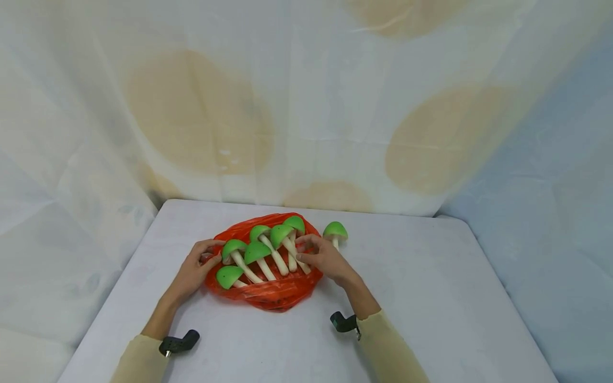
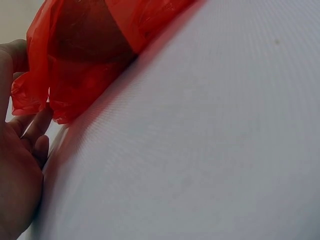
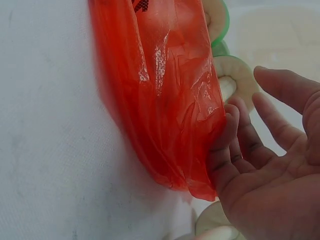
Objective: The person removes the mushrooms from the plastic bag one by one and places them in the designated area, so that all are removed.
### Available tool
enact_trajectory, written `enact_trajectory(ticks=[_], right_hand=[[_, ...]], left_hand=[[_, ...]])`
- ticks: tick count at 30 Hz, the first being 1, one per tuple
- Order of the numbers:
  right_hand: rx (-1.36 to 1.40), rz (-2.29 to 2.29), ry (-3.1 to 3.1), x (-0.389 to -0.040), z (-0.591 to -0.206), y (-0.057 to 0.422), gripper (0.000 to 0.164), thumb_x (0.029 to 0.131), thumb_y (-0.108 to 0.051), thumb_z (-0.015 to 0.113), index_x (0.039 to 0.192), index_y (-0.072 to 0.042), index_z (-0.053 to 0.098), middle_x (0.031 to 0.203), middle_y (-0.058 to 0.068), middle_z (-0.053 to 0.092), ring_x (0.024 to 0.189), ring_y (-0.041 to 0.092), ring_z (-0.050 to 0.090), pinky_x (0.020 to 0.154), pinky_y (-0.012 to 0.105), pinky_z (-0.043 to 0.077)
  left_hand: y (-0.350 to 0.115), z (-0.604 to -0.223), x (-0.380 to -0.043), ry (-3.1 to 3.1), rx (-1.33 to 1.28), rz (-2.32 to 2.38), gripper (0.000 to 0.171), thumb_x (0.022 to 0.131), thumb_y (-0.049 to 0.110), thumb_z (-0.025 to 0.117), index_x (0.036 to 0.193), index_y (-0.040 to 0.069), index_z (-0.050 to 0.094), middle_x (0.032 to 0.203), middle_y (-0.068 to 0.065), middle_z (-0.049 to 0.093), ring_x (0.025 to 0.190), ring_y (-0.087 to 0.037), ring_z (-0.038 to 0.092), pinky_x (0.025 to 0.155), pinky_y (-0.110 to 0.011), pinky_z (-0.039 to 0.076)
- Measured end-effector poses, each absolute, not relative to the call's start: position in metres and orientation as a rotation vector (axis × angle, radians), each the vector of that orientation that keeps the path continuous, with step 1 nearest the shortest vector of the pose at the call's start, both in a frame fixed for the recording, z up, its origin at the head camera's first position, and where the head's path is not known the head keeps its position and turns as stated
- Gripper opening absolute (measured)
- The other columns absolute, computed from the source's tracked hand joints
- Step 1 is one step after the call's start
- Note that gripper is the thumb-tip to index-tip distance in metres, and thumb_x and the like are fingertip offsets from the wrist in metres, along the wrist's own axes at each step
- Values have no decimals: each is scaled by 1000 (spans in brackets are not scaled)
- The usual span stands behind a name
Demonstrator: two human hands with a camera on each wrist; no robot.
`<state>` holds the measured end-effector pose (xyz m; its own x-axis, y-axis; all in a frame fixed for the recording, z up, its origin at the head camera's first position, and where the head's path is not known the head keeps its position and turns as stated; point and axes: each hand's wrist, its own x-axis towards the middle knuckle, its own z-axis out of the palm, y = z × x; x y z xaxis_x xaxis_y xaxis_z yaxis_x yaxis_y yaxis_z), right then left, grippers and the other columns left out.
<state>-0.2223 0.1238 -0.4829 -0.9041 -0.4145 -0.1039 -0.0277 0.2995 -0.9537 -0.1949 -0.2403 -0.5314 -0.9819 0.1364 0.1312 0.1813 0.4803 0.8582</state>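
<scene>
A red plastic bag (image 1: 274,299) lies on the table with its mouth spread wide. Several mushrooms (image 1: 257,251) with green caps and pale stems rest in it, most with caps toward the far side. My left hand (image 1: 193,270) holds the bag's left edge; in the left wrist view, the red plastic (image 2: 82,75) passes between thumb and fingers. At the right end is my right hand (image 1: 330,261), its fingers touching the bag's side (image 3: 165,110). The right wrist view shows that thumb held apart from the fingers, with nothing gripped between them.
One more green-capped mushroom (image 1: 335,231) lies outside the bag, just beyond my right hand. The table (image 1: 431,298) has a white cover. Pale curtains with tan spots (image 1: 201,117) hang behind it and at both sides.
</scene>
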Motion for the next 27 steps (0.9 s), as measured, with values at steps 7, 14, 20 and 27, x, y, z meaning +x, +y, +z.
enact_trajectory(ticks=[7, 14, 20, 27], right_hand=[[-377, -1624, 2244, -224, -485, 122, 38, 94, -17, 70, 131, -10, 60, 113, 11, 61, 86, 27, 57, 73, 40, 52], [-352, -1632, 2219, -229, -490, 122, 40, 94, -16, 70, 132, -11, 59, 115, 12, 60, 86, 28, 57, 72, 37, 51], [-319, -1640, 2200, -233, -497, 124, 43, 92, -15, 71, 132, -8, 59, 118, 12, 60, 87, 22, 54, 69, 31, 48], [-286, -1632, 2208, -238, -506, 123, 41, 92, -15, 72, 131, -11, 60, 118, 14, 61, 82, 22, 55, 65, 29, 47]], left_hand=[[-234, -512, -186, -2661, -300, -1570, 36, 102, 14, 58, 138, 7, 55, 140, -19, 44, 115, -30, 47, 94, -46, 38], [-236, -522, -191, -2659, -298, -1555, 37, 103, 15, 58, 139, 7, 54, 140, -19, 44, 116, -32, 47, 93, -44, 38], [-247, -547, -203, -2659, -286, -1552, 38, 103, 21, 59, 140, 15, 54, 143, -15, 43, 118, -29, 46, 94, -47, 38], [-250, -550, -204, -2647, -305, -1559, 37, 102, 30, 61, 137, 20, 57, 141, -11, 45, 116, -26, 47, 95, -48, 39]])
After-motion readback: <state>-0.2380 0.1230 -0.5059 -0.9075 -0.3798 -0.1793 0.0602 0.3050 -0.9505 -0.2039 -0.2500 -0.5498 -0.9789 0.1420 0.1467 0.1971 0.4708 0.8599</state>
